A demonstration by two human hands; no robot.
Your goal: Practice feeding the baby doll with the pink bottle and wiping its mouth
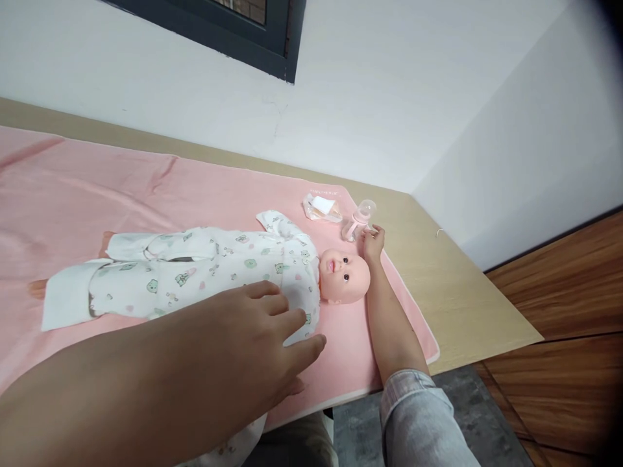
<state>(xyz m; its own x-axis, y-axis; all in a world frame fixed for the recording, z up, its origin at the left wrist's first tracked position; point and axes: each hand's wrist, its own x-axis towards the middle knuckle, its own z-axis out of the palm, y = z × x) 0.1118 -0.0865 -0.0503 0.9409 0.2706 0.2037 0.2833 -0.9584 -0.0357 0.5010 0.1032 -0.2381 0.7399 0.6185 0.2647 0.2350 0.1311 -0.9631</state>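
Observation:
A baby doll (344,277) lies on its back in a white printed outfit (248,256), its bald head toward the right. My left hand (272,340) is over the near side of the doll's chest and arm, fingers loosely bent and apart, holding nothing. Whether it touches the cloth I cannot tell. Beyond the doll's head, my right hand (374,242) is right beside a clear baby bottle (351,229) with pink handles and a clear cap. Its fingers are bent and partly spread at the bottle's side; a firm grip does not show.
A pink blanket (97,188) covers much of the wooden table (433,285). A clear plastic packet (324,206) with something white lies left of the bottle. Behind the table stands a white wall (350,117); wood-grain panels (564,279) are at the right.

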